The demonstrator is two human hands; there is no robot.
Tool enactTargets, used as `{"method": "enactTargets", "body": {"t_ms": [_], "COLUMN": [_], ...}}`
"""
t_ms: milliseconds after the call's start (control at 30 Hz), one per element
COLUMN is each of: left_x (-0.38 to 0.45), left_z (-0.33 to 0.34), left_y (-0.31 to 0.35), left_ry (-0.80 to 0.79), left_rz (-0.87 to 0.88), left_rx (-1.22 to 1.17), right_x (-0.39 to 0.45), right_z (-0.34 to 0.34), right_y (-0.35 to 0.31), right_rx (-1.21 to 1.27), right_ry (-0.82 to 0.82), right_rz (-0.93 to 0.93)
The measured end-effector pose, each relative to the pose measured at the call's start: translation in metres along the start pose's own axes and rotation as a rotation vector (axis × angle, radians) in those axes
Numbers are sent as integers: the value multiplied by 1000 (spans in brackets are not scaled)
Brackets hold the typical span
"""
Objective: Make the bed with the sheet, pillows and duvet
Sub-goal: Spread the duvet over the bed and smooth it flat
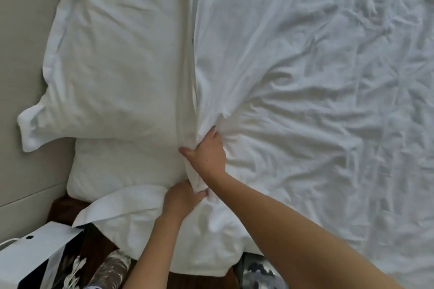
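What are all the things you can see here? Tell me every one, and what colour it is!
pillow: one, white, at the left, lying against the headboard
second pillow: one, white, partly under the first, nearer the person
duvet: one, white and wrinkled, spread over the right side of the bed; its near edge hangs bunched at the bedside
headboard: one, beige, padded, along the left edge
paper bag: one, white, at the bottom left beside the bed
patterned clothing: grey and white, at the bottom edge
left hand: one, pinches the bunched duvet edge at the bedside
right hand: one, grips a fold of the duvet beside the pillows
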State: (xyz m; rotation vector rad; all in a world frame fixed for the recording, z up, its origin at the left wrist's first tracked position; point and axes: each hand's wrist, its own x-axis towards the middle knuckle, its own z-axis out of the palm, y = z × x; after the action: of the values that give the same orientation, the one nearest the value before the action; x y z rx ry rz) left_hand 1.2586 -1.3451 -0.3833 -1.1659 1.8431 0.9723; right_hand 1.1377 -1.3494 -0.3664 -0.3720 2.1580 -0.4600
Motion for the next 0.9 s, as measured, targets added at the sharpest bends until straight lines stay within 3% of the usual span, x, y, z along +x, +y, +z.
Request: {"method": "enactTargets", "body": {"t_ms": [200, 333, 533, 733, 900], "left_x": [-29, -55, -114, -196, -253], "left_z": [42, 55, 78, 144, 246], "left_y": [3, 12, 54, 161, 287], "left_ry": [6, -46, 134, 327, 384], "left_rz": [-76, -79, -55, 19, 73], "left_rx": [-174, -83, -4, 9, 45], "right_x": [-9, -28, -68, -105, -135], "right_z": [-3, -21, -83, -182, -298], "right_y": [35, 53, 88, 168, 287], "right_rx": [84, 58, 140, 223, 210], "right_ry": [44, 24, 23, 14, 29], "right_rz": [104, 49, 8, -62, -111]}}
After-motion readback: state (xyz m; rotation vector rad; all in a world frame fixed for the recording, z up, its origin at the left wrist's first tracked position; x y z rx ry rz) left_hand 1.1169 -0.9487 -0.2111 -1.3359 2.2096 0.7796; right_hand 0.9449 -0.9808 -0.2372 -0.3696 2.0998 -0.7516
